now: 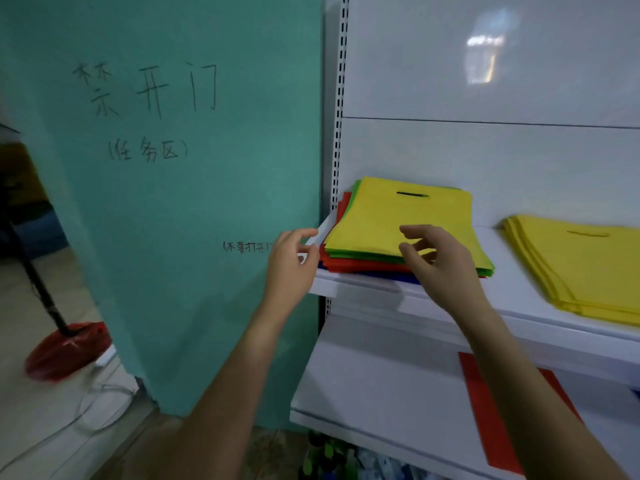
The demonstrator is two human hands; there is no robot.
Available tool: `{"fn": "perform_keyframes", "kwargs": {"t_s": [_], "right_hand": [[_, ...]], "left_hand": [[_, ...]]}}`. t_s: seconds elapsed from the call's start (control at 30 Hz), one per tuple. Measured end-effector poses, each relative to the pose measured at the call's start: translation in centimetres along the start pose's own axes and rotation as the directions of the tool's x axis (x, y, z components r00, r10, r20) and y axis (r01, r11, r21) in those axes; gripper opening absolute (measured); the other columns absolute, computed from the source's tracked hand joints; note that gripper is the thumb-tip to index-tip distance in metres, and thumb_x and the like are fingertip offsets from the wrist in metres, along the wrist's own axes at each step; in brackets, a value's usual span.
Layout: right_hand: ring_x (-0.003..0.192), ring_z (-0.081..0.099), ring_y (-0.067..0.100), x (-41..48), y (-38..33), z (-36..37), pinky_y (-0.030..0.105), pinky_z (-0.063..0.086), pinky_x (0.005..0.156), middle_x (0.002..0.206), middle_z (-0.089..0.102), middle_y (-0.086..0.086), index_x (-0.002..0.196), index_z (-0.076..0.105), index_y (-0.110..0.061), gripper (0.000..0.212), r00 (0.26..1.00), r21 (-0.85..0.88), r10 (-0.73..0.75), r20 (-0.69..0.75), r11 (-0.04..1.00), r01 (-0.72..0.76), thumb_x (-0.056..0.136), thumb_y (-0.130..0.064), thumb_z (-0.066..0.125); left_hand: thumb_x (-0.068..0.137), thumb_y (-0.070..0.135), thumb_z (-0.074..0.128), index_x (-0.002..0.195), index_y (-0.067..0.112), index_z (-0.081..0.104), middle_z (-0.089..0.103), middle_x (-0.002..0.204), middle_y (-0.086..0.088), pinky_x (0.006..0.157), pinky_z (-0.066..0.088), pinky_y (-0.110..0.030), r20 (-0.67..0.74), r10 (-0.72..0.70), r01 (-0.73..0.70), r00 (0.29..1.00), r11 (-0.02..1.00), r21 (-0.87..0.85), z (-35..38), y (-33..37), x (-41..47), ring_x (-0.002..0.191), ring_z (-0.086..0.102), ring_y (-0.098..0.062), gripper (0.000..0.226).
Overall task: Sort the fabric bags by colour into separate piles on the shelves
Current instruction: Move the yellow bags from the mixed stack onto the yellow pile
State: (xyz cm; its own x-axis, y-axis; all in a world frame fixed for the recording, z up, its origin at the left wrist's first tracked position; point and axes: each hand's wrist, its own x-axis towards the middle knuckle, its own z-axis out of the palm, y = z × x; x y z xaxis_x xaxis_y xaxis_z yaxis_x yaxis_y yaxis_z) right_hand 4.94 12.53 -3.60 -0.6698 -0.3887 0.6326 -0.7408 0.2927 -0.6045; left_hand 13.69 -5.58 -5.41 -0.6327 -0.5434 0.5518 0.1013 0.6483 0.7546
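Note:
A mixed stack of fabric bags (pixel 391 220) lies at the left end of the upper shelf (pixel 512 289), a yellow bag on top, with green, red and blue edges under it. My right hand (pixel 436 261) hovers over the stack's front edge, fingers loosely curled, holding nothing. My left hand (pixel 294 261) is at the stack's left corner beside the shelf's end, fingers relaxed and empty. A pile of yellow bags (pixel 585 268) lies to the right on the same shelf. A red bag (pixel 491 410) lies on the lower shelf (pixel 374 382), partly behind my right forearm.
A teal panel (pixel 173 202) with handwritten characters stands just left of the shelving. A perforated upright (pixel 341 98) marks the shelf's left side. A stand with a red base (pixel 65 351) and cables are on the floor at the left. Bottles (pixel 332 459) sit under the lower shelf.

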Motion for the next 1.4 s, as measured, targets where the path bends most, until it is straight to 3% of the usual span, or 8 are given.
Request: {"fn": "perform_keyframes", "kwargs": {"t_s": [0.1,0.4,0.57,0.67,0.77,0.87,1.23,1.4], "right_hand": [[0.088,0.054,0.011,3.5,0.6,0.7,0.021,0.04,0.074,0.109,0.061,-0.002,0.116,0.061,-0.014,0.026,0.999,-0.058,0.02,-0.029,0.998,-0.022,0.09,-0.016,0.056],[0.093,0.054,0.016,10.7,3.5,1.8,0.022,0.035,0.075,0.115,0.061,0.004,0.118,0.06,-0.014,0.029,0.985,-0.279,0.143,-0.097,0.946,-0.165,0.09,-0.021,0.055],[0.118,0.046,0.032,11.5,7.2,0.0,0.034,0.039,0.088,0.126,0.057,0.013,0.122,0.057,-0.008,0.037,0.866,-0.501,0.429,-0.258,0.707,-0.5,0.091,-0.026,0.052],[0.112,0.047,0.037,10.7,9.1,0.3,0.037,0.039,0.086,0.117,0.06,0.017,0.112,0.062,-0.001,0.037,0.784,-0.549,0.563,-0.263,0.581,-0.601,0.091,-0.029,0.051],[0.105,0.049,0.038,9.5,10.2,1.7,0.038,0.037,0.086,0.108,0.06,0.02,0.102,0.065,-0.001,0.036,0.755,-0.578,0.566,-0.332,0.51,-0.637,0.089,-0.031,0.048],[0.113,0.041,0.038,8.9,10.3,2.5,0.038,0.032,0.092,0.119,0.053,0.021,0.114,0.059,-0.006,0.039,0.718,-0.561,0.563,-0.41,0.465,-0.685,0.091,-0.035,0.046],[0.116,0.042,0.034,8.2,10.7,2.7,0.034,0.029,0.094,0.121,0.055,0.016,0.122,0.056,-0.01,0.041,0.755,-0.475,0.429,-0.495,0.595,-0.649,0.086,-0.026,0.062],[0.101,0.053,0.032,8.2,10.6,2.5,0.035,0.04,0.079,0.106,0.058,0.014,0.125,0.053,-0.009,0.041,0.762,-0.392,0.41,-0.501,0.677,-0.623,0.085,-0.013,0.062]], "left_hand": [[0.094,0.012,0.048,0.121,0.009,0.055,0.05,0.118,0.0,0.081,0.039,-0.015,0.056,0.037,-0.038,0.998,0.999,0.004,1.0,-0.8,3.6,0.092,0.049,-0.002,0.028],[0.093,0.011,0.05,0.118,0.008,0.057,0.055,0.12,-0.006,0.081,0.04,-0.018,0.172,0.121,-0.12,0.978,0.993,-0.018,5.2,-3.6,12.6,0.094,0.051,-0.006,0.027],[0.091,0.011,0.053,0.122,0.008,0.054,0.053,0.126,-0.009,0.085,0.041,-0.022,0.338,0.161,-0.177,0.927,0.984,0.018,9.4,-4.2,17.4,0.106,0.053,-0.018,0.032],[0.091,0.017,0.054,0.126,0.007,0.051,0.049,0.131,-0.012,0.087,0.039,-0.026,0.431,0.124,-0.198,0.894,0.971,0.131,11.7,-4.6,19.6,0.111,0.051,-0.022,0.036],[0.091,0.027,0.056,0.126,0.004,0.049,0.049,0.128,-0.014,0.083,0.041,-0.029,0.504,0.047,-0.178,0.863,0.96,0.215,13.2,-5.0,20.5,0.111,0.051,-0.026,0.043],[0.088,0.035,0.059,0.118,0.004,0.052,0.054,0.12,-0.013,0.081,0.042,-0.033,0.502,0.052,-0.221,0.863,0.933,0.283,14.3,-5.9,20.2,0.11,0.049,-0.028,0.044],[0.091,0.038,0.053,0.121,0.004,0.047,0.056,0.115,-0.014,0.085,0.039,-0.037,0.444,0.09,-0.254,0.892,0.91,0.327,14.6,-6.5,19.1,0.112,0.042,-0.032,0.046],[0.091,0.037,0.053,0.118,0.004,0.048,0.058,0.109,-0.016,0.079,0.044,-0.039,0.479,0.072,-0.246,0.875,0.918,0.312,14.2,-6.3,19.0,0.113,0.041,-0.032,0.043]]}}
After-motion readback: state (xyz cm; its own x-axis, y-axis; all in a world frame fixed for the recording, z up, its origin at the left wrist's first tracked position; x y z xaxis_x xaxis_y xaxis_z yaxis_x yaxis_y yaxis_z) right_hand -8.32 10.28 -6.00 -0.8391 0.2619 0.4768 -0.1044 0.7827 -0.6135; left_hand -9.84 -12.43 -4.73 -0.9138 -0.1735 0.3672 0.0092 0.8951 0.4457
